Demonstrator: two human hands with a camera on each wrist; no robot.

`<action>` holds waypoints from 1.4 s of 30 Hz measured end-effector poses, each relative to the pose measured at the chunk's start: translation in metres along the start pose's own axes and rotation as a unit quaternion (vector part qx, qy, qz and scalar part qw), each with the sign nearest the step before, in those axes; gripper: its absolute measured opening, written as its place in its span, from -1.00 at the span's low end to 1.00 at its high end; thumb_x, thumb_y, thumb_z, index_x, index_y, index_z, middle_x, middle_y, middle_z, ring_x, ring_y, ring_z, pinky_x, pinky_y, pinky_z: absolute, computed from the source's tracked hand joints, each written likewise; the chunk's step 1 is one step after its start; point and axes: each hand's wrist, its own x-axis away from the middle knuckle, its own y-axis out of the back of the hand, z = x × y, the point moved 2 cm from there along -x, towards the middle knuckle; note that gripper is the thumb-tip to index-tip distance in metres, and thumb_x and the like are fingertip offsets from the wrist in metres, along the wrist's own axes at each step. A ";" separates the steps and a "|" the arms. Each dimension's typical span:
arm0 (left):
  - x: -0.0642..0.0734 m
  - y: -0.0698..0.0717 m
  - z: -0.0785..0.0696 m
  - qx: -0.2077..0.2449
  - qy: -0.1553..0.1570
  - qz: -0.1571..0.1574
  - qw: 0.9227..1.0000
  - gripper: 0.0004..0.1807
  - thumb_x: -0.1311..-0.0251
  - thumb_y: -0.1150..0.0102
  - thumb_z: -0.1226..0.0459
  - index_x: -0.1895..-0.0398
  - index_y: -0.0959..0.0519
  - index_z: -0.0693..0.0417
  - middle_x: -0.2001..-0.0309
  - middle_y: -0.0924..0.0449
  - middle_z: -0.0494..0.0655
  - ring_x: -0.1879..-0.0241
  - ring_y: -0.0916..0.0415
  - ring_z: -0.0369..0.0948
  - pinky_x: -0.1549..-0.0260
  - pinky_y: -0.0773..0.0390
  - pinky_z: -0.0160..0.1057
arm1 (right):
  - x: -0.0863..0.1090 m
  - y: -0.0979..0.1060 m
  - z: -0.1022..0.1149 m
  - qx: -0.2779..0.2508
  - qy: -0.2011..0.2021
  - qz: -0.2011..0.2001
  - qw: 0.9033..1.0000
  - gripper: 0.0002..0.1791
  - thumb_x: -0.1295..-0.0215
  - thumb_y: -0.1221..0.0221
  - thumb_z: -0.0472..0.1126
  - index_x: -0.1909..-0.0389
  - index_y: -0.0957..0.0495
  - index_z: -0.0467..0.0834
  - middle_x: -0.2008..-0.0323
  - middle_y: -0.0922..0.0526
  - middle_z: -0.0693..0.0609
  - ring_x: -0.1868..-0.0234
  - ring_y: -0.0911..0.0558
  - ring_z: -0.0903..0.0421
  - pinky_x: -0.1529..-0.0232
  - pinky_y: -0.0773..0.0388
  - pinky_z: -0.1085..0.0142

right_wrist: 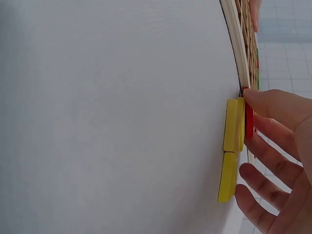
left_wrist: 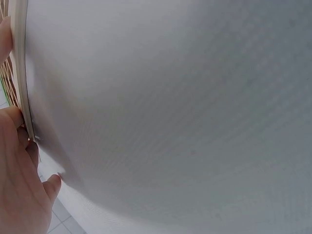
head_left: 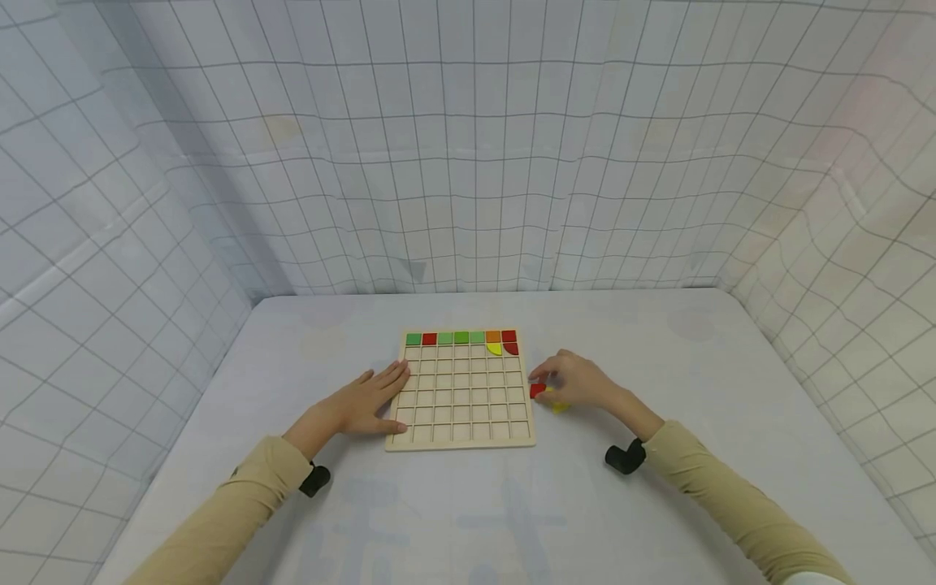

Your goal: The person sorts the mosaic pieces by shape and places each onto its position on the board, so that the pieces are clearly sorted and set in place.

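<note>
Centrally, a wooden grid board [head_left: 462, 398] lies on the white table [head_left: 453, 504], coloured tiles [head_left: 461, 337] filling its top row, with a yellow and a dark red quarter-piece below at upper right. Left of centre, the left hand [head_left: 371, 401] rests with fingers extended, covering part of the board's left edge. To the right, the right hand [head_left: 578, 380] pinches a red piece [head_left: 538, 391] beside the board's right edge, partly hiding yellow pieces [head_left: 560, 406]; gridded curtains [head_left: 468, 179] enclose the table's back and sides
</note>
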 end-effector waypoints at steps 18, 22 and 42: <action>0.002 0.001 -0.003 0.001 0.000 -0.005 1.000 0.10 -0.17 -0.06 -0.28 -0.52 0.11 0.22 -0.55 0.23 0.14 -0.53 0.20 0.07 -0.41 0.08 0.25 | 0.003 0.000 0.001 0.001 -0.010 -0.002 1.000 -0.72 -0.08 -0.38 -0.07 0.15 -0.72 0.02 0.38 -0.62 0.23 0.33 -0.37 0.23 0.40 -0.33 0.42; 0.003 0.002 -0.004 0.002 -0.003 -0.006 1.000 0.09 -0.18 -0.07 -0.26 -0.52 0.11 0.23 -0.55 0.22 0.15 -0.53 0.20 0.08 -0.41 0.08 0.26 | 0.003 -0.001 0.000 0.003 -0.006 0.003 1.000 -0.73 -0.08 -0.38 -0.07 0.16 -0.72 0.01 0.37 -0.63 0.23 0.32 -0.38 0.24 0.37 -0.34 0.42; 0.001 0.000 0.000 0.004 -0.005 -0.004 1.000 0.10 -0.17 -0.05 -0.28 -0.52 0.12 0.23 -0.55 0.23 0.15 -0.53 0.21 0.09 -0.41 0.09 0.26 | 0.001 0.004 -0.010 0.003 0.023 0.036 0.999 -0.73 -0.09 -0.29 -0.10 0.15 -0.71 0.01 0.29 -0.66 0.20 0.26 -0.41 0.23 0.32 -0.38 0.40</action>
